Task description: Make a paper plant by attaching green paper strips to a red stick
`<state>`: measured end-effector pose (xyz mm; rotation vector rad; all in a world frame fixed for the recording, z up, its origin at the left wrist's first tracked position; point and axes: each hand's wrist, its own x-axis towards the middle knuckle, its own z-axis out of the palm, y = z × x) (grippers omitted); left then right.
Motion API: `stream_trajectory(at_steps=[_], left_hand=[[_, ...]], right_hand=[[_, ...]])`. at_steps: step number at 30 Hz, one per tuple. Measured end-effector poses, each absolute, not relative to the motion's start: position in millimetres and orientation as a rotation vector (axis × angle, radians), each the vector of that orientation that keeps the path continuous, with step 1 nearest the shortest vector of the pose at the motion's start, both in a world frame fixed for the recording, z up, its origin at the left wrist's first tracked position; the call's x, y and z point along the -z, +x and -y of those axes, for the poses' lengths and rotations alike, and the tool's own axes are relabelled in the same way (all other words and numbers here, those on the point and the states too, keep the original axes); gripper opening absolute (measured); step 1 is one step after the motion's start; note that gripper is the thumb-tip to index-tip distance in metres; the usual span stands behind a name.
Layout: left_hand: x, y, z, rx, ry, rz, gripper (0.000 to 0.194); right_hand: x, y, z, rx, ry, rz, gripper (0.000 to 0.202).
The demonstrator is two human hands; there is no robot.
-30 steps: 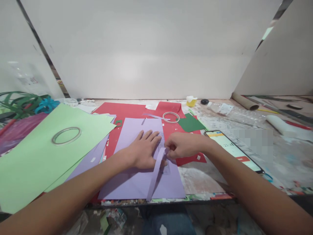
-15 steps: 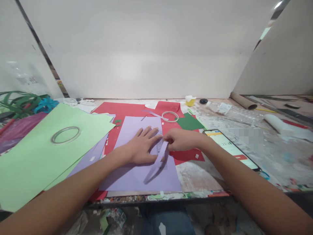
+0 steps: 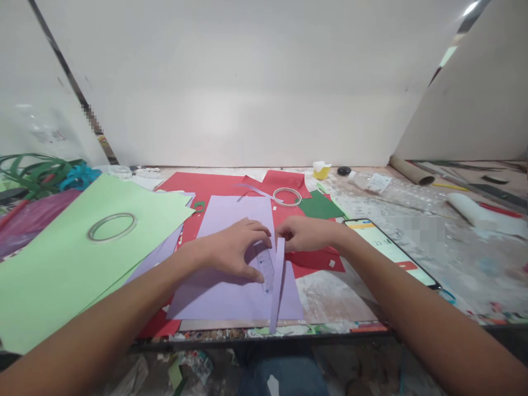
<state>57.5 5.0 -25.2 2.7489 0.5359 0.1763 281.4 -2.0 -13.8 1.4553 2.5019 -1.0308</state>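
Note:
A lilac paper sheet lies in front of me. A small clear ruler rests on it near its right edge. My left hand is over the sheet with thumb and fingers apart, the fingertips close to the ruler's far end and the thumb beside its left edge. My right hand is closed at the sheet's right edge, its fingers pinching the top of a narrow lilac paper strip. The strip hangs down toward the table's front edge. Whether those fingers also hold a tool is hidden.
Light green sheets lie at left with a tape roll on top. Red paper, a second tape roll and green paper are behind. A lit phone sits beside my right forearm.
My left hand has lifted and curled from lying flat, uncovering more of the ruler. The strip, curled up before, now stretches straight toward the front edge. My right hand has barely moved.

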Motion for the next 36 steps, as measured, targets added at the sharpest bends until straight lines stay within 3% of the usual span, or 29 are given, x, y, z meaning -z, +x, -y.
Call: stream_trajectory(at_steps=[5,16,22,27,36], left_hand=[[31.2,65.6,0.0,-0.185,2.79,-0.702,0.04],[36.7,72.3,23.2,-0.187,2.743,-0.881,0.056],[28.6,64.4,-7.1,-0.113,2.662,-0.651,0.046],[26.5,62.8,-15.8,-0.169,2.657,-0.589,0.024],[32.4,74.6,17.0,-0.192,2.793,-0.822,0.029]], right_hand=[[19.3,286.1,-2.9,1.07,1.421,-2.5,0.01],[20.0,288.3,-5.2,1.081,1.493,-2.527,0.009],[18.3,282.9,-3.8,1.078,1.512,-2.542,0.008],[21.8,280.8,-2.7,1.008,1.574,-2.58,0.012],[19.2,284.0,-2.3,1.094,1.588,-2.552,0.01]])
